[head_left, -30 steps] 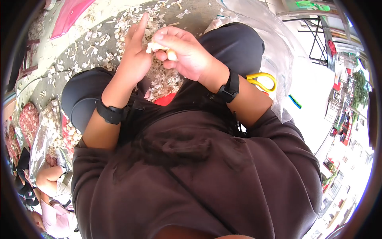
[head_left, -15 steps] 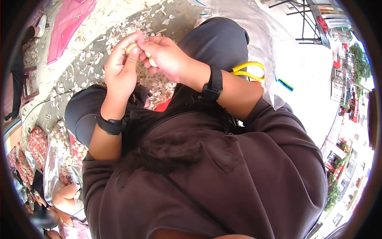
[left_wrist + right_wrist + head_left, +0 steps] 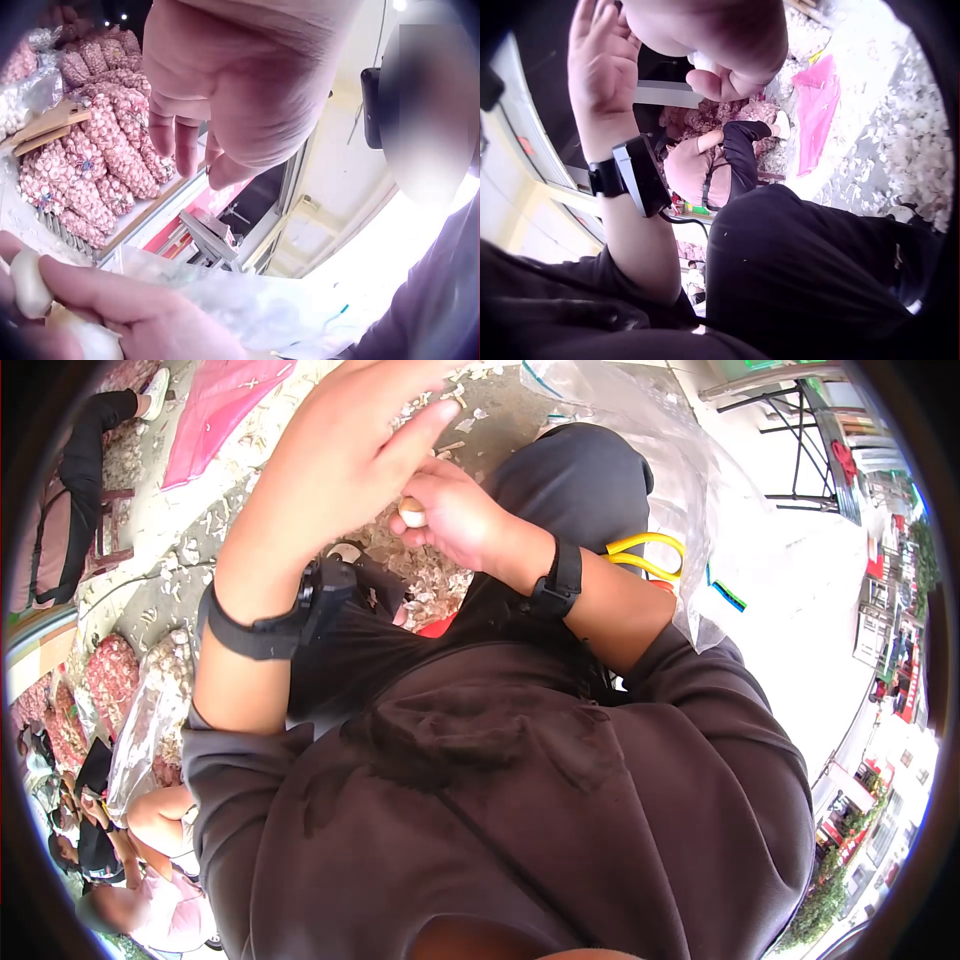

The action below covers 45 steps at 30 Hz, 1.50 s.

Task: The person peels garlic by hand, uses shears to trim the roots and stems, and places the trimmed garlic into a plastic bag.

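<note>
Floor [image 3: 490,432]: grey section, brighter pale section adjoining. Papery garlic skins [image 3: 432,572] scattered across the grey section; denser deposit between the seated person's legs. Pink plastic sheet [image 3: 222,422] spread flat on the pale section, a few skin fragments on it. Thin dark cable [image 3: 130,588] runs along the floor, loosely curved. Filled red mesh bag [image 3: 112,670] beside clear plastic bag [image 3: 150,695], pale contents; exact contact with floor not resolved.

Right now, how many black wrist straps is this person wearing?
2 in view: the left strap is round the wrist below the left hand, the right strap round the wrist behind the right hand. Sleeves could hide more.
</note>
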{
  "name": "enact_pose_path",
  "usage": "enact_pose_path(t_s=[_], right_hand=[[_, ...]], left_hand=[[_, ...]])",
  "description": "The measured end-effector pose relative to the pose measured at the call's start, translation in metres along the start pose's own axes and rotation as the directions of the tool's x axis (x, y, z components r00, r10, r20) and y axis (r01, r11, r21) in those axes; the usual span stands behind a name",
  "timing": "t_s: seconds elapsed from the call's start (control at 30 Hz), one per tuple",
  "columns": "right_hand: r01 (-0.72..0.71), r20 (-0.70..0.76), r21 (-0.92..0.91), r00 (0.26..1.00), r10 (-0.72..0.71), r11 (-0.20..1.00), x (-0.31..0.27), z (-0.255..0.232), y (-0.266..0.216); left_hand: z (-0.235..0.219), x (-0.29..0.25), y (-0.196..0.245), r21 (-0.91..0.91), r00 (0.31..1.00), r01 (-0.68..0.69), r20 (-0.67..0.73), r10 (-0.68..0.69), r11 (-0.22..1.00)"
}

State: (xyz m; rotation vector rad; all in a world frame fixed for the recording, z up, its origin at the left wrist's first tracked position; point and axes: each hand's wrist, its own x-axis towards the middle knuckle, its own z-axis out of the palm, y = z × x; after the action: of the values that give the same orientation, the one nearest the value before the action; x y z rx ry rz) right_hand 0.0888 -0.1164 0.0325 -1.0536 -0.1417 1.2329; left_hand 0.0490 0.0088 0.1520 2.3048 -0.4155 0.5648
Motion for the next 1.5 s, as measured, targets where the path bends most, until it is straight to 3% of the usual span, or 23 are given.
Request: enact_pose_path(t_s=[0.07, 0.1, 0.13, 0.2, 0.23, 0.27, 0.33, 0.37, 0.47, 0.53, 0.6, 0.73, 0.83, 0.87, 0.93, 0.97, 1.07, 1.17, 1.2, 1.23, 1.33, 1.43, 1.5], right_hand=[[-0.043, 0.043, -0.167, 0.998, 0.05, 0.985, -0.003, 0.002, -0.002], [-0.016, 0.054, -0.301, 0.998, 0.034, 0.953, -0.008, 0.008, -0.004], [0.103, 0.176, -0.475, 0.984, -0.02, 0.874, -0.003, 0.0, -0.002], [0.394, 0.356, -0.703, 0.916, -0.186, 0.592, -0.007, 0.001, 0.002], [0.329, 0.357, -0.737, 0.931, -0.073, 0.59, -0.013, 0.004, -0.004], [0.478, 0.447, -0.742, 0.875, -0.185, 0.47, -0.01, 0.001, 0.004], [0.359, 0.43, -0.781, 0.903, 0.023, 0.511, -0.015, 0.0, -0.007], [0.342, 0.452, -0.782, 0.887, 0.096, 0.521, -0.02, -0.001, -0.01], [0.365, 0.546, -0.792, 0.783, 0.3, 0.489, -0.041, 0.006, -0.026], [0.549, 0.707, -0.675, 0.673, 0.219, 0.493, -0.047, 0.011, -0.027], [0.568, 0.722, -0.651, 0.668, 0.18, 0.503, -0.059, 0.021, -0.033], [0.72, 0.848, -0.471, 0.529, 0.036, 0.51, -0.075, 0.034, -0.04], [0.776, 0.897, -0.345, 0.439, -0.059, 0.527, -0.086, 0.045, -0.053], [0.766, 0.893, -0.339, 0.445, -0.07, 0.546, -0.084, 0.046, -0.05], [0.739, 0.89, -0.322, 0.449, -0.077, 0.592, -0.08, 0.051, -0.04], [0.789, 0.888, -0.314, 0.441, -0.132, 0.528, -0.081, 0.053, -0.039], [0.761, 0.82, -0.408, 0.548, -0.164, 0.504, -0.113, 0.059, -0.064], [0.79, 0.717, -0.525, 0.611, -0.335, 0.318, -0.146, 0.05, -0.101], [0.757, 0.65, -0.643, 0.619, -0.442, 0.114, -0.154, 0.043, -0.115], [0.615, 0.556, -0.781, 0.61, -0.564, -0.105, -0.162, 0.037, -0.127], [0.012, 0.155, -0.98, 0.675, -0.721, -0.2, -0.161, -0.004, -0.141], [-0.208, -0.015, -0.945, 0.797, -0.604, -0.251, -0.149, -0.053, -0.129], [-0.187, -0.044, -0.96, 0.837, -0.546, -0.209, -0.135, -0.077, -0.122]], left_hand=[[0.005, 0.022, -0.004, 0.023, 0.983, 0.029, 0.181, -0.033, 0.999], [0.014, 0.029, -0.013, 0.088, 0.954, 0.121, 0.266, -0.14, 0.989], [0.024, 0.04, -0.029, 0.156, 0.904, 0.207, 0.347, -0.25, 0.966], [0.047, 0.045, -0.071, 0.109, 0.916, 0.055, 0.389, -0.094, 0.992], [0.057, 0.042, -0.085, 0.085, 0.912, -0.021, 0.409, -0.015, 0.996], [0.066, 0.038, -0.09, 0.056, 0.916, 0.003, 0.4, -0.025, 0.998], [0.079, 0.03, -0.09, -0.002, 0.922, 0.06, 0.382, -0.055, 0.998], [0.086, 0.026, -0.084, -0.047, 0.939, 0.044, 0.344, -0.025, 0.998], [0.086, 0.014, -0.061, -0.296, 0.895, 0.352, 0.384, -0.227, 0.888], [0.084, 0.01, -0.052, -0.325, 0.931, 0.274, 0.325, -0.165, 0.905], [0.076, 0.014, -0.035, -0.3, 0.977, 0.104, 0.21, -0.041, 0.948], [0.086, 0.022, -0.007, -0.367, 0.911, 0.337, 0.36, -0.201, 0.867], [0.108, 0.035, -0.013, -0.347, 0.934, 0.271, 0.32, -0.159, 0.898], [0.119, 0.038, -0.015, -0.342, 0.944, 0.258, 0.289, -0.16, 0.904], [0.158, 0.047, -0.036, -0.22, 0.989, 0.072, 0.144, -0.04, 0.973], [0.17, 0.05, -0.043, -0.139, 0.997, -0.017, 0.071, 0.027, 0.99], [0.173, 0.051, -0.045, -0.145, 0.998, -0.042, 0.03, 0.046, 0.989], [0.17, 0.03, -0.041, -0.098, 0.988, -0.154, -0.014, 0.154, 0.983], [0.168, 0.022, -0.039, -0.073, 0.98, -0.2, -0.028, 0.198, 0.977], [0.147, 0.016, -0.024, -0.19, 0.959, -0.282, -0.093, 0.269, 0.94], [0.154, 0.003, -0.025, -0.02, 0.984, -0.174, -0.025, 0.174, 0.984], [0.144, 0.001, -0.012, -0.033, 0.985, -0.168, -0.037, 0.166, 0.985], [0.139, 0.002, -0.006, -0.063, 0.983, -0.181, -0.036, 0.179, 0.981]])
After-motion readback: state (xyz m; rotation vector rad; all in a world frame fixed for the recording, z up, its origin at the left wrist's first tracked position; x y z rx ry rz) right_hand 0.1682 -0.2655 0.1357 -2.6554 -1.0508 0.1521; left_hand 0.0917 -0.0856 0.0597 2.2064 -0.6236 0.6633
